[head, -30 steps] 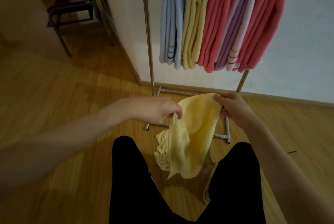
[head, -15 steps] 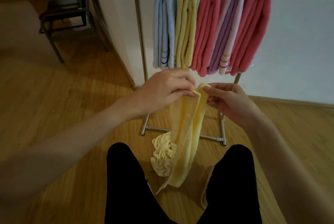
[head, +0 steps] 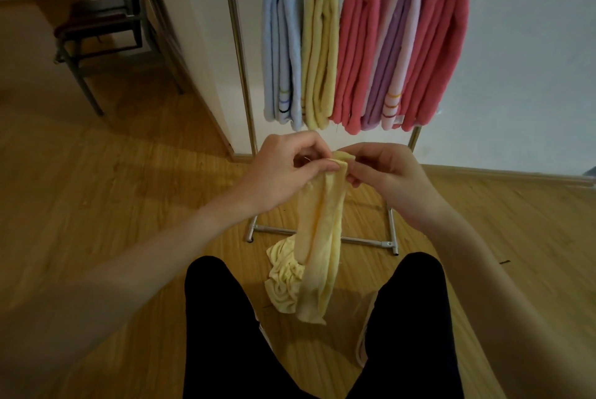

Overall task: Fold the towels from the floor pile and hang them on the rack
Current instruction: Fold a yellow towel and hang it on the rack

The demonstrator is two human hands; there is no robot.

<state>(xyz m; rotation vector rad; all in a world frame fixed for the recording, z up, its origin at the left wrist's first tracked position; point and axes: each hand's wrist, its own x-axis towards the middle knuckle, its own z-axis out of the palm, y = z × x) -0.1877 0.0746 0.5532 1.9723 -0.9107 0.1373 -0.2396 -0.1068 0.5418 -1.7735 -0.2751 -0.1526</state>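
Rack [head: 239, 53]: metal frame against the wall, holding five folded towels side by side, namely blue towel [head: 280, 44], yellow towel [head: 320, 47], red towel [head: 356, 50], lilac towel [head: 395, 53], second red towel [head: 440, 40]. All hang doubled over the top bar; these count as done. Held towel [head: 322, 231]: pale yellow, gathered lengthwise into a narrow strip, hanging from both hands in front of the rack, its lower end near the floor between the person's legs. Left hand [head: 283, 169]: fingers and thumb pinched on the strip's top edge. Right hand [head: 383, 169]: fingertips pinched on the same edge, just beside the left. Floor pile [head: 283, 282]: one crumpled yellow cloth, partly behind the strip; whether it is a separate towel or part of the held one cannot be told. Remaining, by judgement: finish this fold, hang it, then clear whatever the pile holds.
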